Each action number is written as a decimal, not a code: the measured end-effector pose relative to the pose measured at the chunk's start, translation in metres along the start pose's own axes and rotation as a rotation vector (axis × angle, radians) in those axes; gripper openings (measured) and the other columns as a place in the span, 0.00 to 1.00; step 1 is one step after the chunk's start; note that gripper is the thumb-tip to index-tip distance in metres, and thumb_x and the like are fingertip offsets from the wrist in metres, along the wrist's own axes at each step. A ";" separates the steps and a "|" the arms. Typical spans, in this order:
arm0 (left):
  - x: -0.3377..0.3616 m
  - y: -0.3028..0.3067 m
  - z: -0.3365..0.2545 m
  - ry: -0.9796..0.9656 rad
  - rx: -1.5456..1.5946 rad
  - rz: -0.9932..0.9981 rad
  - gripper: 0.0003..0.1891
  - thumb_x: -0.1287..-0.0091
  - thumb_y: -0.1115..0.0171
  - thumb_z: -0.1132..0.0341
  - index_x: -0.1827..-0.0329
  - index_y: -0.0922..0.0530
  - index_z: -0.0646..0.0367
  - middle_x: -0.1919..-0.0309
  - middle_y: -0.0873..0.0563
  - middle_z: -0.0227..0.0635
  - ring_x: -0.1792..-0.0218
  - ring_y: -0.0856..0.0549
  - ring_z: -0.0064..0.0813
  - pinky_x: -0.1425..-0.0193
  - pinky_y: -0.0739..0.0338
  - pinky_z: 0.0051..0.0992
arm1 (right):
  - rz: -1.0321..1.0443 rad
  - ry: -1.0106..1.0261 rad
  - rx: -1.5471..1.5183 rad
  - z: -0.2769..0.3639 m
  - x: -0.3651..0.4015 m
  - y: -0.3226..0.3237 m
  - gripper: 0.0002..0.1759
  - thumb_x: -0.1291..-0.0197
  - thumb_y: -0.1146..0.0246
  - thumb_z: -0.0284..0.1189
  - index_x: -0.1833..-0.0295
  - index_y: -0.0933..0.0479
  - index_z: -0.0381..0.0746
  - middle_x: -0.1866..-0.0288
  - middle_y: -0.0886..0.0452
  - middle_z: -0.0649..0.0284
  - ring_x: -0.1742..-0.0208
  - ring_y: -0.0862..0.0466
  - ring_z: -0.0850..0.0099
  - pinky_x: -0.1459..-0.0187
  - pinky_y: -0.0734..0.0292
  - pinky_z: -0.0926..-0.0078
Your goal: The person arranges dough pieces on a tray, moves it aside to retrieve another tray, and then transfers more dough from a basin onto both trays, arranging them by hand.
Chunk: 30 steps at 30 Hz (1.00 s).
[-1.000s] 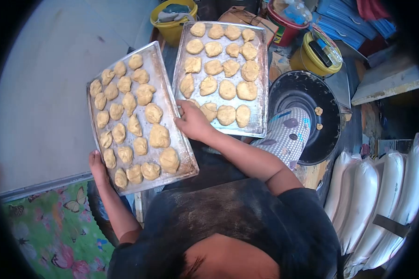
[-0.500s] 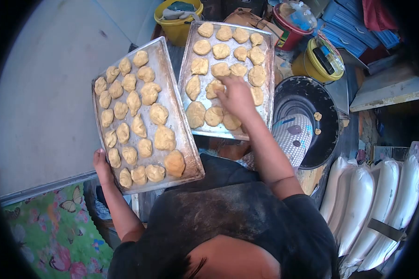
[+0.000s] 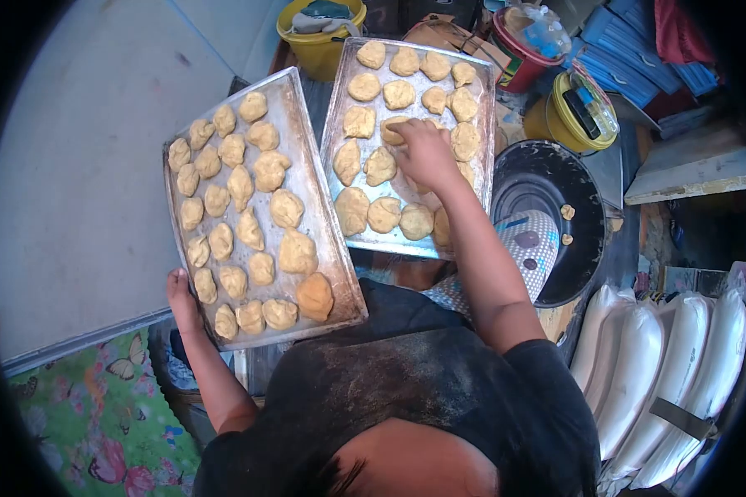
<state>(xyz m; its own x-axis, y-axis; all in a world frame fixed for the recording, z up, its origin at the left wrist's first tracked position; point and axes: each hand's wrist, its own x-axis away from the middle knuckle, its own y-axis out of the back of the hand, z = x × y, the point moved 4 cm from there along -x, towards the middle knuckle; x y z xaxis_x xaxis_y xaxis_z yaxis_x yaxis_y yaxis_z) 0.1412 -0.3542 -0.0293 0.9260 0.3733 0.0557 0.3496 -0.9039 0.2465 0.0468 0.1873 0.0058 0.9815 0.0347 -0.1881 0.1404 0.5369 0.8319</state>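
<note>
My left hand [image 3: 181, 300] grips the lower left edge of a metal tray [image 3: 340, 277] that holds several rows of dough lumps [image 3: 297, 251] and one more orange lump [image 3: 314, 296]. The tray tilts towards my body. Beside it on the right lies a second metal tray [image 3: 334, 124], also bearing several dough pieces [image 3: 359, 122]. Over its middle, my right hand [image 3: 423, 149] reaches with bent fingers, the fingertips touching a dough piece [image 3: 396, 130]. The palm and wrist hide part of the tray and some pieces beneath.
A black basin [image 3: 584, 257] with dough scraps and a dotted cloth [image 3: 526, 244] is right of the trays. Yellow buckets [image 3: 327, 51] [image 3: 555, 124] and a red bucket [image 3: 518, 62] stand farther back. Filled plastic bags [image 3: 638, 344] lie at the lower right.
My right hand has shifted slightly right, uncovering a dough piece in the tray's middle. The view has moved a little. My left hand keeps its hold on the tray.
</note>
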 end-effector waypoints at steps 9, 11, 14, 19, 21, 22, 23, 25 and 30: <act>0.004 -0.007 -0.005 0.022 0.036 0.007 0.10 0.27 0.49 0.63 0.56 0.26 0.61 0.62 0.23 0.28 0.60 0.27 0.19 0.51 0.30 0.23 | 0.061 0.003 0.171 -0.006 -0.050 -0.019 0.25 0.51 0.36 0.27 0.43 0.22 0.47 0.48 0.21 0.59 0.42 0.24 0.61 0.40 0.39 0.59; 0.003 -0.007 -0.008 0.002 0.004 0.001 0.10 0.27 0.49 0.63 0.56 0.26 0.61 0.63 0.23 0.28 0.60 0.27 0.19 0.51 0.30 0.23 | -0.006 -0.029 0.093 -0.009 -0.041 -0.003 0.23 0.51 0.37 0.27 0.45 0.21 0.48 0.49 0.21 0.60 0.42 0.23 0.61 0.40 0.39 0.58; 0.005 -0.006 -0.006 0.050 0.073 -0.010 0.10 0.26 0.49 0.62 0.57 0.26 0.61 0.63 0.24 0.28 0.60 0.28 0.20 0.51 0.31 0.23 | -0.071 -0.145 0.038 -0.037 -0.029 0.023 0.22 0.51 0.37 0.29 0.47 0.20 0.48 0.50 0.21 0.61 0.43 0.23 0.62 0.41 0.38 0.57; 0.003 -0.004 -0.004 0.040 0.000 -0.004 0.11 0.26 0.49 0.61 0.57 0.26 0.61 0.63 0.24 0.28 0.60 0.27 0.19 0.51 0.30 0.23 | 0.015 -0.156 0.217 -0.048 -0.014 0.019 0.23 0.54 0.34 0.35 0.47 0.20 0.50 0.50 0.21 0.61 0.41 0.24 0.62 0.41 0.37 0.56; 0.006 -0.010 -0.009 0.039 0.033 -0.006 0.11 0.26 0.49 0.61 0.57 0.26 0.61 0.63 0.24 0.28 0.60 0.27 0.19 0.51 0.30 0.24 | -0.006 -0.170 0.194 -0.060 -0.015 0.019 0.23 0.53 0.33 0.36 0.47 0.20 0.50 0.50 0.21 0.61 0.41 0.24 0.62 0.41 0.38 0.56; 0.008 -0.010 -0.009 0.042 0.061 -0.010 0.11 0.26 0.49 0.61 0.57 0.26 0.61 0.63 0.23 0.28 0.60 0.27 0.19 0.52 0.29 0.24 | -0.021 -0.184 0.166 -0.064 -0.015 0.019 0.23 0.53 0.33 0.37 0.47 0.20 0.50 0.50 0.21 0.61 0.41 0.24 0.62 0.41 0.38 0.56; 0.008 -0.009 -0.009 0.042 0.062 -0.014 0.11 0.26 0.49 0.61 0.57 0.26 0.61 0.63 0.23 0.28 0.60 0.27 0.19 0.52 0.29 0.24 | -0.021 -0.179 0.165 -0.066 -0.015 0.017 0.23 0.53 0.33 0.37 0.47 0.20 0.50 0.50 0.21 0.61 0.41 0.24 0.62 0.41 0.38 0.56; 0.007 -0.006 -0.009 0.050 0.055 0.005 0.11 0.26 0.48 0.61 0.57 0.26 0.61 0.63 0.23 0.28 0.60 0.26 0.19 0.52 0.29 0.23 | -0.062 -0.155 0.160 -0.047 -0.003 0.031 0.22 0.53 0.32 0.40 0.49 0.19 0.51 0.51 0.21 0.62 0.42 0.25 0.61 0.42 0.38 0.56; 0.004 -0.004 -0.005 0.046 0.058 0.014 0.11 0.26 0.48 0.61 0.57 0.26 0.61 0.63 0.23 0.28 0.61 0.26 0.19 0.52 0.29 0.23 | 0.141 0.119 0.210 -0.012 0.041 0.021 0.23 0.54 0.31 0.44 0.51 0.19 0.49 0.52 0.22 0.64 0.43 0.27 0.63 0.44 0.38 0.58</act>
<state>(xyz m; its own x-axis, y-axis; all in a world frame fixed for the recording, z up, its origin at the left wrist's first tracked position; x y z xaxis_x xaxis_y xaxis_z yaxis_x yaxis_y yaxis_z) 0.1430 -0.3482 -0.0248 0.9239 0.3683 0.1034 0.3453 -0.9193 0.1891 0.0881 0.2104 0.0089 0.9729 0.2019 -0.1125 0.0396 0.3340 0.9417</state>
